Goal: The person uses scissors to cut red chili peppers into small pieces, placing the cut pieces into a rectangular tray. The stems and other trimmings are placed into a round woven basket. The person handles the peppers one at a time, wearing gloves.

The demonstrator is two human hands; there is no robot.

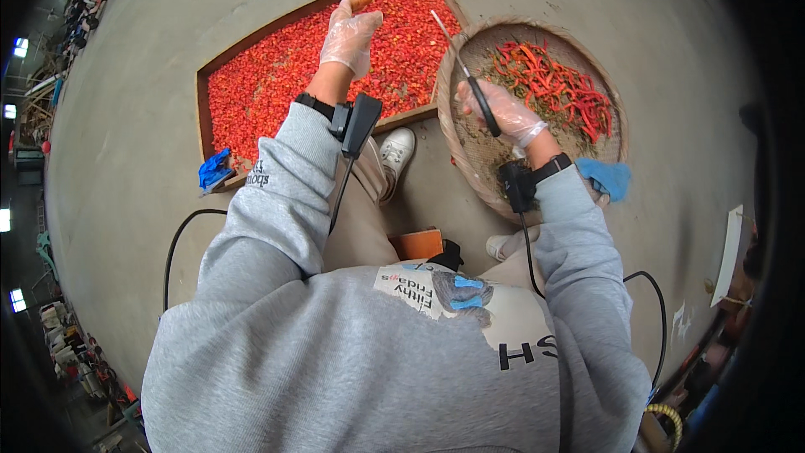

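My left hand point(352, 36), in a clear plastic glove, is over the wide wooden-framed tray point(203, 109) of chopped red chilies point(277, 67). Its fingers are bent inward, with an orange-brown patch at the tip; whether that is a covered finger or something held, I cannot make out. My right hand point(503, 111), gloved the same way, is closed on a knife point(483, 107) with a black handle and a thin blade pointing up and left. Beneath that hand is a round woven basket point(447, 117) with whole red chilies point(570, 92) and greenish stems in it.
A blue cloth or bag point(215, 169) lies at the tray's near left corner, and another blue cloth point(605, 179) beside the basket. My white shoe point(397, 151) stands between tray and basket. Cables run from devices on both wrists. Clutter point(84, 369) lines the far left side.
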